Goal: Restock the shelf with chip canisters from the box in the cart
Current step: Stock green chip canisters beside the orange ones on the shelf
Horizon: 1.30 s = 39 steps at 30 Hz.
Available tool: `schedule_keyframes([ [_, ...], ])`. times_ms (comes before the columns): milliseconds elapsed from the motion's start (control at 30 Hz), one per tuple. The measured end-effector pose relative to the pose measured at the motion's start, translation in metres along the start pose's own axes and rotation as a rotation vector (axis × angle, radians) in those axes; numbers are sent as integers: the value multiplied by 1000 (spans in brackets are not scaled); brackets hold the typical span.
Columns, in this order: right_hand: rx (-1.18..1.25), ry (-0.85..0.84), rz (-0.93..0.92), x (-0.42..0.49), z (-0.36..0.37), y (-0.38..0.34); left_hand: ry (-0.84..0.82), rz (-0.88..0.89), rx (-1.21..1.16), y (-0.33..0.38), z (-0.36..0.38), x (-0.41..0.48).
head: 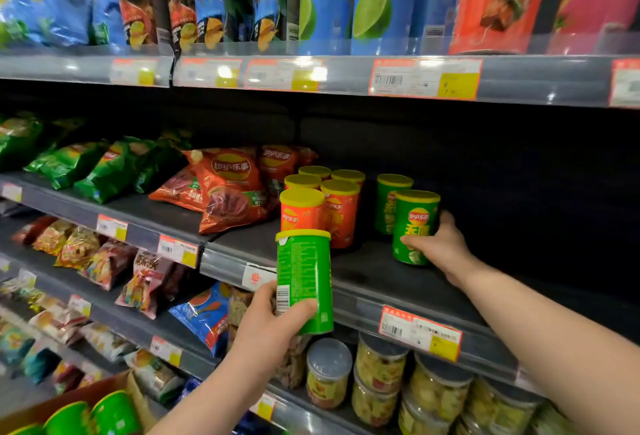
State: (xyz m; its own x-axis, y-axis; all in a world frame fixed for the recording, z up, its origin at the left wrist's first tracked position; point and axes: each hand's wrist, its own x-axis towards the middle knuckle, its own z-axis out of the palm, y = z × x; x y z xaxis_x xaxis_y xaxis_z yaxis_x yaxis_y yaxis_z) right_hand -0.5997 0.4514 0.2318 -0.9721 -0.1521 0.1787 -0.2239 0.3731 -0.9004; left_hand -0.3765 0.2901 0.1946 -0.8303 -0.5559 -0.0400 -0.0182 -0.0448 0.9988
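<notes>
**A:** So where are we with the green cans?

**B:** Our left hand (273, 317) is curled round one green can (304, 282), upright, just in front of the shelf (374, 270) edge, barcode facing us. Our right hand (440, 244) grips a second green can (414, 227) standing on the shelf, right in front of a third green can (389, 202).

**A:** And around them?

**B:** Orange cans (325, 206) stand just left of those. We've got more green tops showing in the cardboard box (79, 395), near left.
</notes>
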Motion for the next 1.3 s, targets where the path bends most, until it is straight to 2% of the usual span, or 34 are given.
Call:
schedule_keyframes([
  [400, -120, 39, 116, 60, -12, 18, 29, 29, -6, 1, 19, 9],
  [633, -174, 34, 90, 85, -8, 29, 25, 44, -11, 3, 27, 11],
  [767, -177, 38, 86, 92, -7, 33, 26, 63, -16, 5, 31, 13],
  [900, -185, 72, 181, 85, -11, 30, -2, 97, -10, 9, 37, 15],
  [967, -170, 63, 145, 73, -14, 21, -27, 109, -7, 10, 40, 19],
  [1033, -110, -36, 30, 54, -17, 7, -61, 118, -13, 11, 45, 22],
  [1133, -9, -354, -122, 12, -18, -18, -110, 154, 6, 16, 56, 27],
  [1233, 94, -649, -177, -17, -16, -31, -126, 201, 60, 21, 68, 35],
  [1300, 124, -715, -166, -24, -12, -33, -144, 221, 81, 21, 75, 41],
])
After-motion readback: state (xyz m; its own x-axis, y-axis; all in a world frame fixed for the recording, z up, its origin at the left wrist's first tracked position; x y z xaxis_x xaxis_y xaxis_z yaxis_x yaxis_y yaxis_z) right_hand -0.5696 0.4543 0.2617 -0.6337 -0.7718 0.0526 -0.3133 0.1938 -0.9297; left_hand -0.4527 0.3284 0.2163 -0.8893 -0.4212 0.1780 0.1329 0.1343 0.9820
